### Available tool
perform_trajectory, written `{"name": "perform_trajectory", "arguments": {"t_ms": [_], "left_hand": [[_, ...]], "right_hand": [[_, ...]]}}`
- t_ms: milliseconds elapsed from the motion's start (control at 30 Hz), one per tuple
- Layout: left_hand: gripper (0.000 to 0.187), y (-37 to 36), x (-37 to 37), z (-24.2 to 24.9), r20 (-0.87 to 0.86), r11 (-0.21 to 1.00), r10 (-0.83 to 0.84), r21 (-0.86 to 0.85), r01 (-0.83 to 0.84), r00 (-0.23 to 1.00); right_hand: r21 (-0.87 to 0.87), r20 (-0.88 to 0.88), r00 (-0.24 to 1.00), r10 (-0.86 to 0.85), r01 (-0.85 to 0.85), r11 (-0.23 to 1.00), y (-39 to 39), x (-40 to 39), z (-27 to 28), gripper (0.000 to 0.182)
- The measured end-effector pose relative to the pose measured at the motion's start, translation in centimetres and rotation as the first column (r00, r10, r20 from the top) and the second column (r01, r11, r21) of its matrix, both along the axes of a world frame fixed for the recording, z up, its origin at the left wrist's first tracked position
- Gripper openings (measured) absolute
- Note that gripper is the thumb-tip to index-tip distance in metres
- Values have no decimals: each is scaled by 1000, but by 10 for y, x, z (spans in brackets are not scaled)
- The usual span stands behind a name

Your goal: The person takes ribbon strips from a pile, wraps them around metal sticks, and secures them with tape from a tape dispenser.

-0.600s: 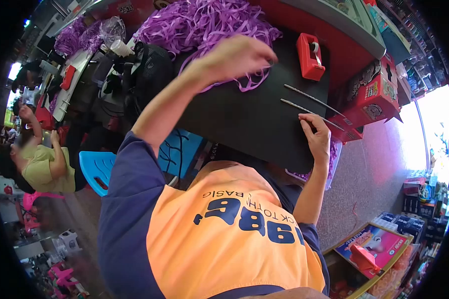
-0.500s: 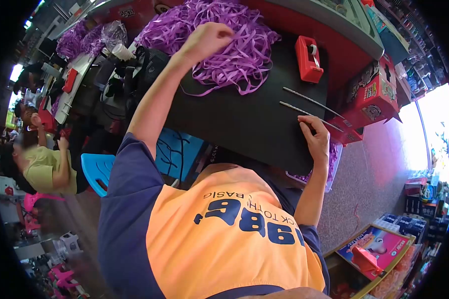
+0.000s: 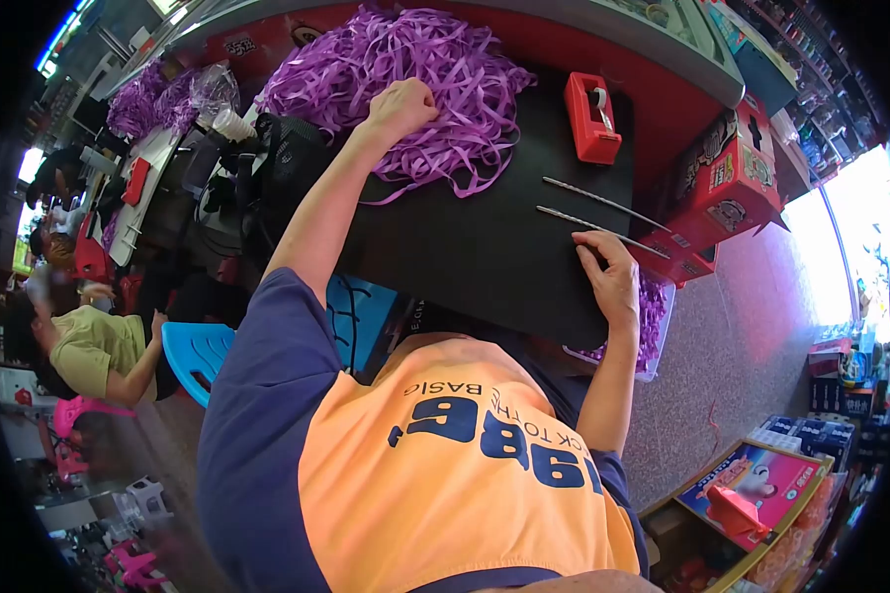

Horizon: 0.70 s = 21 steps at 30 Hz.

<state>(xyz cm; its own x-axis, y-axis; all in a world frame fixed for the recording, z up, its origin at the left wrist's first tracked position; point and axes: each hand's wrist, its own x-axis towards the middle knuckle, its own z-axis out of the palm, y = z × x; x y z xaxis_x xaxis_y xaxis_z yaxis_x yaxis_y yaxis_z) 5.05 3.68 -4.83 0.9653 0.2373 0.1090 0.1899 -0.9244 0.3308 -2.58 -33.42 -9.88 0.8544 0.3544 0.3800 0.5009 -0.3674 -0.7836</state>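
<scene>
A large tangled heap of purple ribbon (image 3: 465,74) lies on the black tabletop (image 3: 445,252). My left hand (image 3: 402,109) is at the heap's near side, its fingers curled into the ribbon; the strand between them is mostly hidden. Near the table's right edge, my right hand (image 3: 611,277) rests with thumb and forefinger apart, holding nothing I can see. Just beyond its fingertips are two thin, parallel metal rods (image 3: 603,205), which stick out over the table from the right.
A red tape dispenser (image 3: 593,119) stands at the back right, near a red printed box (image 3: 727,178). Below the table's right edge, a clear bin (image 3: 653,326) holds purple ribbon. A blue stool (image 3: 198,356) and a person in a yellow-green shirt (image 3: 94,351) are at left.
My left hand has come down and slightly nearer onto the ribbon heap. My right hand keeps its place by the rods. The whole view has shifted a little.
</scene>
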Motion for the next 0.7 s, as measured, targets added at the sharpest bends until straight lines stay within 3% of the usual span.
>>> {"name": "perform_trajectory", "arguments": {"t_ms": [267,367,567,633,700], "left_hand": [[23,-13,-1,8,16,994,91,60,-92,996],[26,-6,9,2,38,994,-10,113,5,999],[23,1,5,46,17,999,38,32,-39,999],[25,22,12,51,66,1000,8,8,-9,998],[25,34,15,64,104,987,-84,-125,97,991]], "right_hand": [[7,-22,1000,8,-7,1000,-1,-1,3,16],[7,16,1000,7,-7,1000,-3,1,0,15],[19,13,1000,-1,1,1000,-3,0,3,14],[31,-7,1000,3,-3,1000,-4,1,2,14],[65,5,1000,18,-18,998,-5,2,0,14]]}}
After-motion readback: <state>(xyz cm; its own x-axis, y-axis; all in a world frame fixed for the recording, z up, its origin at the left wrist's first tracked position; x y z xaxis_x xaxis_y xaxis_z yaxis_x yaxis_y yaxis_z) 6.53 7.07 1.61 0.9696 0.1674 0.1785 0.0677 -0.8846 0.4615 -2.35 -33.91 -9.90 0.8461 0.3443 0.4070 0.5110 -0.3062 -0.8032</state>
